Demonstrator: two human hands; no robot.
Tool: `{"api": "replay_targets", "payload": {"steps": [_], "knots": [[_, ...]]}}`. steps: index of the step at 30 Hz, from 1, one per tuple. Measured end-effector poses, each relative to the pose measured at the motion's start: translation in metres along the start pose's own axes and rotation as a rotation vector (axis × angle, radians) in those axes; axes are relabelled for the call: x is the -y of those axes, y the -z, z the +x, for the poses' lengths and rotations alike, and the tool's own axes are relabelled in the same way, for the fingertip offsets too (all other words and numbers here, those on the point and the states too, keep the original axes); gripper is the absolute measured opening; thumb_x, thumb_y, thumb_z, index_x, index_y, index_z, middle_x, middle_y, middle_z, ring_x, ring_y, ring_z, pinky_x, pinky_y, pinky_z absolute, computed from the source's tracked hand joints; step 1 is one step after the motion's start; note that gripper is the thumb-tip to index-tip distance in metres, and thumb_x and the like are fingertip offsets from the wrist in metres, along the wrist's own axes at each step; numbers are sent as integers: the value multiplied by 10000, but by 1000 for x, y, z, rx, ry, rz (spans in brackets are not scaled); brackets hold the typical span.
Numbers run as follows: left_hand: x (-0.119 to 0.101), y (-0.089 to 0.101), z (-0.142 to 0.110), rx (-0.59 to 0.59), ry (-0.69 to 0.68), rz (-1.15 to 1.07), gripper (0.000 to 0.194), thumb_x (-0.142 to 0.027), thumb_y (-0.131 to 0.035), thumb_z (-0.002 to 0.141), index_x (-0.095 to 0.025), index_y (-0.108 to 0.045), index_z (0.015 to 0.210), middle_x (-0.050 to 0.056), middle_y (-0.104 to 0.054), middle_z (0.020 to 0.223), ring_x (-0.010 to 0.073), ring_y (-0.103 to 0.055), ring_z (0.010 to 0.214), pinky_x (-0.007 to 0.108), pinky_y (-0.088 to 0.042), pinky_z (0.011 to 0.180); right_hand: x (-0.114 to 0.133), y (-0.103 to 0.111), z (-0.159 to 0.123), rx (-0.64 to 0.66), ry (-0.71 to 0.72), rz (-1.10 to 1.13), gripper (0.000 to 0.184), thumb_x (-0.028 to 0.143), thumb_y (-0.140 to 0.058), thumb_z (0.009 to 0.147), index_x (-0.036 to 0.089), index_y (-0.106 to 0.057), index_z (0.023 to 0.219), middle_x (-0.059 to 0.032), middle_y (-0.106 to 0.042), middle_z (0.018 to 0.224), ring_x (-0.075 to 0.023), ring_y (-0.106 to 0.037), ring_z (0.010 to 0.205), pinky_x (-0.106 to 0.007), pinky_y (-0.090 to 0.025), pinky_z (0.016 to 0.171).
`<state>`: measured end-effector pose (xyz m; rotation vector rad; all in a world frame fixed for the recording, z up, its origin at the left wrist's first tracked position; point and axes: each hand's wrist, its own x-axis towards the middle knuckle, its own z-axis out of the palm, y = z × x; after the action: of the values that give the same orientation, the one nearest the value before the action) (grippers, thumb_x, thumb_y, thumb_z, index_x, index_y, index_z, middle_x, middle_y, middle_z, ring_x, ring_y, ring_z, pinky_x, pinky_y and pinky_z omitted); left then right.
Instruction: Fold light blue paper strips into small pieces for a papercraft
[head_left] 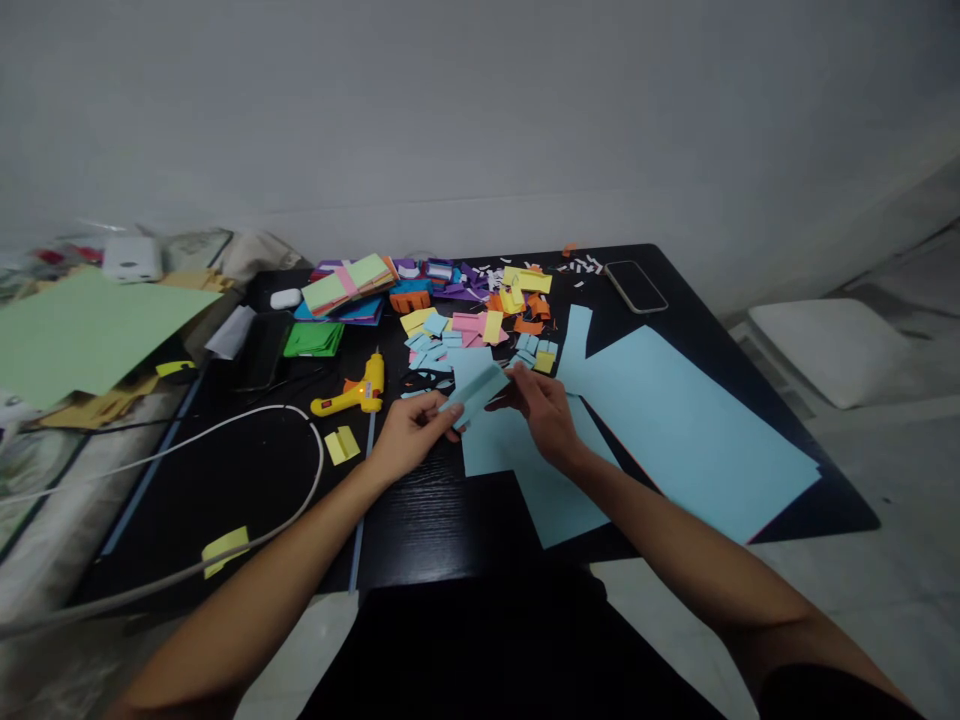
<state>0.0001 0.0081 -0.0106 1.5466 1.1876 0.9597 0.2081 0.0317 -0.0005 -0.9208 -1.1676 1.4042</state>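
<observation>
At frame centre, a folded light-blue paper strip (pixel 480 393) slants up rightward from the left hand (pixel 412 428), pinching its lower end, to the right hand (pixel 545 410), seemingly pinching its upper.

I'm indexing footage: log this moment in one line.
left hand: holding folded blue paper | right hand: at its right end | yellow glue gun: on black table

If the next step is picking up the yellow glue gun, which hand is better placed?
Probably the left hand: it is nearer the glue gun, though holding light-blue paper; the right hand is farther.
</observation>
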Motion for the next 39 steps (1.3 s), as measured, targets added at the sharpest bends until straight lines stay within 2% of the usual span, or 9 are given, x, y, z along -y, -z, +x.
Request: {"api": "replay_targets", "payload": {"steps": [5, 13, 19, 22, 25, 27, 29, 32, 39], "knots": [[-1, -1, 0, 7, -36, 41, 334, -435, -679, 939, -180, -692, 725, 37, -728, 668, 161, -668, 638, 270, -485, 624, 2, -1, -2, -9, 58, -97, 340, 550, -827, 804, 218, -762, 844, -13, -719, 775, -179, -688, 693, -374, -655, 719], [0, 1, 3, 5, -235, 246, 397, -425, -715, 921, -187, -599, 625, 5, -631, 677, 128, -551, 611, 263, -407, 601, -1, 1, -2, -5, 64, -155, 333, 550, -799, 836, 217, -783, 841, -25, -738, 769, -201, -706, 728, -379, -632, 740], [-1, 3, 3, 11, -261, 301, 386, -394, -679, 953, -184, -605, 638, 0, -631, 689, 125, -555, 615, 262, -417, 613, -3, 1, -1, 8, 84, -164, 339, 558, -792, 843, 220, -795, 872, -23, -747, 780, -204, -715, 754, -379, -629, 776], [-3, 2, 2, -37, -288, 267, 330, -366, -641, 980, -183, -650, 705, 41, -715, 833, 161, -662, 767, 288, -502, 740, -3, 2, -1, 22, 86, -194, 337, 553, -771, 867, 219, -799, 903, -31, -758, 801, -206, -720, 765, -382, -629, 784], [-5, 0, 0, -164, -304, 158, 182, -340, -680, 959, -182, -659, 872, 71, -733, 970, 191, -699, 914, 327, -555, 852, -5, 2, -2, 70, 95, -242, 351, 557, -750, 884, 211, -797, 915, -38, -770, 812, -201, -723, 759, -356, -618, 757], [-6, -1, -1, -214, -313, 93, 159, -318, -724, 932, -182, -658, 984, 60, -725, 968, 174, -698, 876, 313, -575, 825, -8, 2, -4, 146, 94, -294, 358, 553, -740, 892, 200, -795, 917, -36, -766, 782, -194, -719, 728, -325, -596, 713], [-7, -2, -1, -203, -337, 79, 203, -293, -742, 921, -187, -686, 1085, 40, -720, 933, 153, -690, 813, 287, -577, 780, -12, 1, -5, 237, 84, -344, 344, 529, -726, 907, 192, -794, 920, -26, -754, 739, -181, -707, 684, -298, -568, 672], [-10, -2, -2, -160, -366, 126, 164, -275, -737, 927, -201, -760, 1070, 27, -708, 855, 140, -670, 754, 262, -562, 710, -17, 0, -8, 303, 71, -391, 293, 472, -705, 928, 194, -796, 927, -11, -739, 703, -163, -686, 646, -274, -533, 635], [-10, -4, -1, -190, -226, 1, 130, -308, -778, 876, -182, -758, 904, 19, -722, 765, 128, -656, 668, 250, -558, 644, -21, -2, -6, 107, 57, -273, 255, 443, -830, 805, 204, -781, 880, -42, -793, 839, -187, -726, 738, -308, -579, 695]]}}
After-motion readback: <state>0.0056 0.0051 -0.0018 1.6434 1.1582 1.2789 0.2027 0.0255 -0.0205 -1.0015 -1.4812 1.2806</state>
